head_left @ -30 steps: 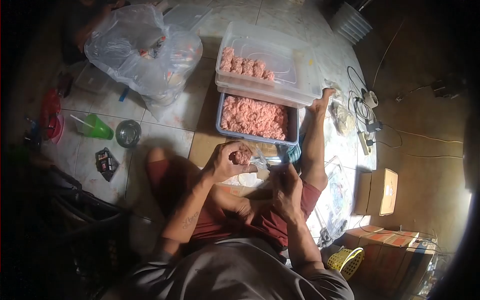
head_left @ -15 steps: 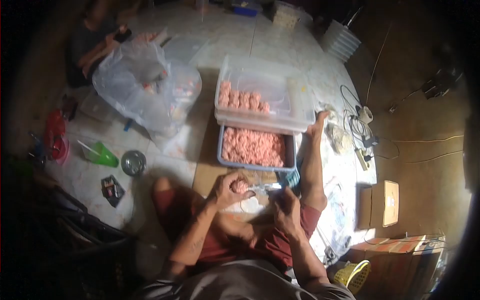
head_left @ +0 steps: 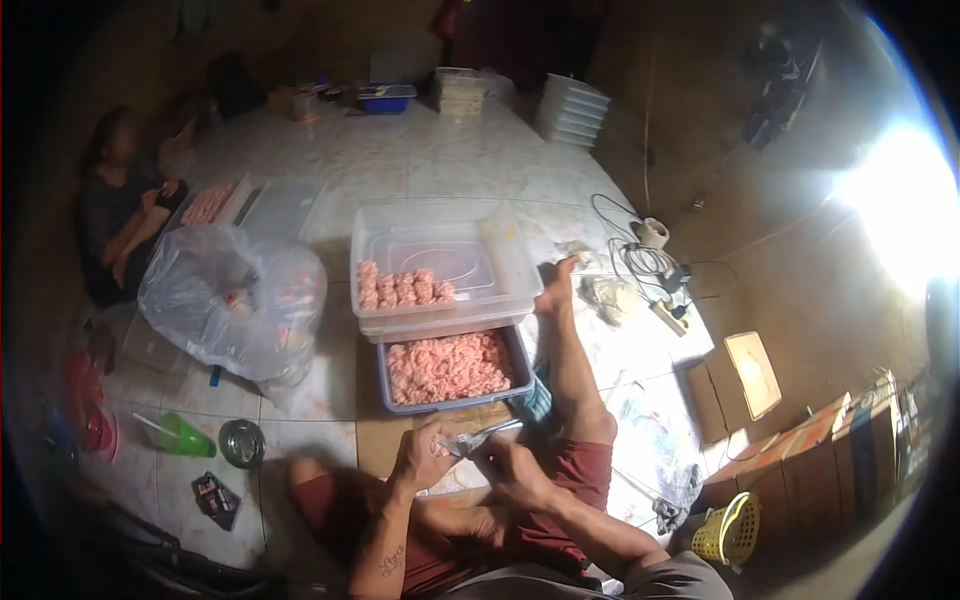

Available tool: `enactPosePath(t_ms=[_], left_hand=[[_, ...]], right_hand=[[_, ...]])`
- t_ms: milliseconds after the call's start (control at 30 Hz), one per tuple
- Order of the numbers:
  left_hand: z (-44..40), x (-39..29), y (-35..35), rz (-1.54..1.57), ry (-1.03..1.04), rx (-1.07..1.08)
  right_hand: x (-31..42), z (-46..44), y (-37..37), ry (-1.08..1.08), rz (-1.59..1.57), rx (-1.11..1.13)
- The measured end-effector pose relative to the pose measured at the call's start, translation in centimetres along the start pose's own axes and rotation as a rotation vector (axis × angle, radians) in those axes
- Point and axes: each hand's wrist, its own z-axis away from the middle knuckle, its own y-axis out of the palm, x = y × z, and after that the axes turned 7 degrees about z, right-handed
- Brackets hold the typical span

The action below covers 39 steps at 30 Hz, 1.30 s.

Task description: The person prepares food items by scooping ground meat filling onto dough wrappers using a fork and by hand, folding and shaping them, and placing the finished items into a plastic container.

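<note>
My left hand [head_left: 420,458] is curled around a pink, crumbly ball [head_left: 439,447], partly hidden by the fingers. Close beside it on the right, my right hand [head_left: 518,472] is closed, its fingertips at a shiny, metal-looking utensil [head_left: 487,435] that points toward the ball. Whether those fingers grip the utensil or something smaller is hidden. Just beyond both hands stands a blue-grey tub [head_left: 383,385] heaped with pink crumbly, mince-like stuff [head_left: 448,368]. Behind it, a clear plastic box [head_left: 500,255] holds rows of similar pink lumps [head_left: 403,288] at its near left.
A large clear plastic bag [head_left: 235,310] lies to the left, with a person [head_left: 125,205] sitting behind. Nearer are a green cup [head_left: 188,437] and a glass ashtray [head_left: 241,443]. Cables [head_left: 640,255], a power strip [head_left: 668,318] and a yellow basket [head_left: 727,530] are on the right.
The view has tilted up, showing more of the far floor. My right hand has come in toward my left hand, which now covers more of the pink ball.
</note>
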Motion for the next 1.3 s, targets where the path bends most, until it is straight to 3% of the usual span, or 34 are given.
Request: enactPosePath(t_ms=[67, 100, 133, 200, 233, 267, 300, 333, 367, 400, 467, 500, 533, 567, 600, 667, 733, 800, 867, 933, 967, 1000, 1067, 1133, 1167, 1200, 1300], left_hand=[[-0.6, 0.4, 0.2, -0.063, -0.14, -0.17], [-0.5, -0.6, 0.3, 0.306, -0.029, -0.205], [0.1, -4.3, -0.9, 0.036, 0.052, -0.195], [0.4, -3.1, -0.9, 0.036, -0.035, -0.153], [0.1, -2.4, -0.1, -0.116, -0.038, -0.183], [-0.3, -2.4, 0.4, -0.269, -0.042, -0.213], [-0.4, -3.3, -0.1, -0.183, 0.082, -0.2], [0.0, 1.2, -0.9, 0.19, -0.003, -0.138], [0.2, 0.9, -1.6, 0.192, -0.01, -0.181], [1.0, 0.2, -2.0, 0.193, -0.028, -0.22], [1.3, -1.2, -2.3, 0.185, -0.137, -0.149], [1.2, -1.8, -2.0, 0.026, -0.174, -0.091], [1.1, -2.2, -1.8, -0.135, -0.21, -0.031], [1.0, 1.2, -1.2, 0.059, -0.154, -0.063], [0.8, 1.2, -1.1, 0.053, -0.139, -0.059], [0.1, 0.9, -0.6, 0.196, 0.041, -0.138], [0.2, -1.4, -0.8, 0.224, 0.061, -0.177], [-0.1, -1.6, -1.5, 0.495, -0.034, -0.215], [-0.5, -4.2, -2.0, 0.401, -0.084, -0.229], [-1.1, -4.6, -1.7, 0.408, -0.086, -0.262], [-2.1, -5.3, -1.4, 0.341, 0.029, -0.246], [-2.7, -5.7, -1.5, 0.388, -0.021, -0.147], [-3.6, -5.8, -1.8, 0.414, 0.097, -0.112], [-3.9, -5.3, -2.6, 0.53, 0.125, -0.261], [-3.5, -6.8, -4.1, 0.591, 0.095, -0.285], [-3.6, -5.0, -5.9, 0.511, 0.171, -0.378], [-1.7, 0.8, -10.9, 0.246, 0.086, -0.728]], right_hand=[[0.8, 0.4, -0.7, 0.015, -0.068, -0.079], [1.1, 0.1, -1.3, 0.019, -0.135, -0.141], [1.0, 0.1, -1.6, -0.012, -0.124, -0.228], [0.8, 0.1, -1.0, -0.009, -0.106, -0.144], [-0.4, -0.4, -0.1, -0.117, -0.043, 0.012], [0.5, -0.5, 0.2, -0.051, 0.03, 0.009], [1.0, -0.7, -0.3, -0.078, -0.007, -0.03], [1.4, -1.4, -1.4, -0.116, -0.035, -0.071], [0.6, -2.6, -2.1, -0.225, 0.043, -0.235], [1.8, -3.6, -3.9, -0.109, 0.11, -0.195], [-1.8, -8.2, -4.2, -0.408, 0.427, -0.296], [-8.2, -12.4, -2.3, -0.511, 0.562, -0.301], [-8.1, -14.3, -1.6, -0.283, 0.676, -0.151], [-7.8, -16.4, -1.0, -0.052, 0.779, -0.004], [-12.3, -19.6, 1.3, -0.155, 0.802, 0.044], [-17.3, -22.1, 3.6, -0.461, 0.725, -0.08], [-12.6, -21.4, 1.3, -0.358, 0.865, 0.029], [-7.5, -18.6, 0.3, -0.249, 0.999, 0.152], [-3.4, -15.1, 0.1, -0.603, 0.487, -0.274], [1.0, -12.1, -0.2, -0.397, 0.315, -0.045], [-1.9, -13.3, 1.2, -0.384, 0.285, 0.088], [0.5, -12.0, 0.5, -0.508, 0.319, 0.015], [0.6, -13.0, 0.4, -0.595, 0.524, -0.01], [2.8, -13.3, -2.3, -0.514, 0.642, 0.066], [2.8, -14.5, -3.4, -0.566, 0.881, 0.082], [1.4, -15.9, -4.2, -0.495, 0.805, -0.075], [2.7, -20.0, -9.0, -0.34, 0.326, -0.158]])
